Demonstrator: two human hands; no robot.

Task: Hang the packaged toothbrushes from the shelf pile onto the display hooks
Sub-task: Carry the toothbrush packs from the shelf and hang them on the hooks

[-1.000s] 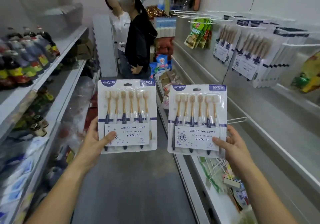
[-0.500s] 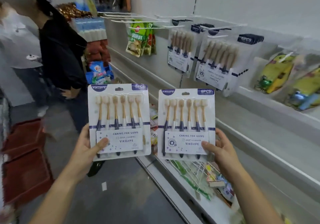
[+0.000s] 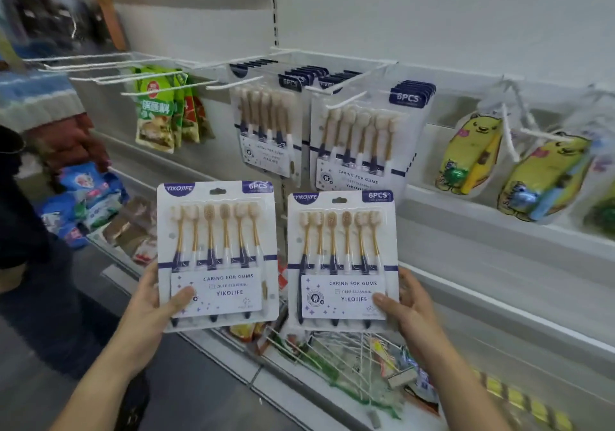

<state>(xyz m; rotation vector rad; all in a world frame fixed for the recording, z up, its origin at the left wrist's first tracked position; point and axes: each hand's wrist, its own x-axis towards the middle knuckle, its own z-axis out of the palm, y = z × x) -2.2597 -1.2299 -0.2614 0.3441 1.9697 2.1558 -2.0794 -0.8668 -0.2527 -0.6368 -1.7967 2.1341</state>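
I hold two white six-piece toothbrush packs upright in front of me. My left hand [image 3: 151, 307] grips the left pack [image 3: 218, 254] at its lower left corner. The lower right corner of the right pack [image 3: 342, 257] sits in my right hand [image 3: 404, 311]. Directly above them, two white display hooks [image 3: 346, 99] each carry several matching toothbrush packs [image 3: 359, 144]. Both held packs sit below those hooks and apart from them.
Green snack bags [image 3: 159, 114] hang on hooks to the left, with bare hooks [image 3: 86, 64] beyond them. Yellow bear-shaped packs [image 3: 472, 154] hang at the right. A low shelf [image 3: 299, 394] holds loose hooks and packets. A person in dark clothes [image 3: 20, 231] stands at the left edge.
My view has swung right, from the aisle toward the hook wall. The hanging toothbrush packs now sit just above the two packs I hold. My grips are unchanged.
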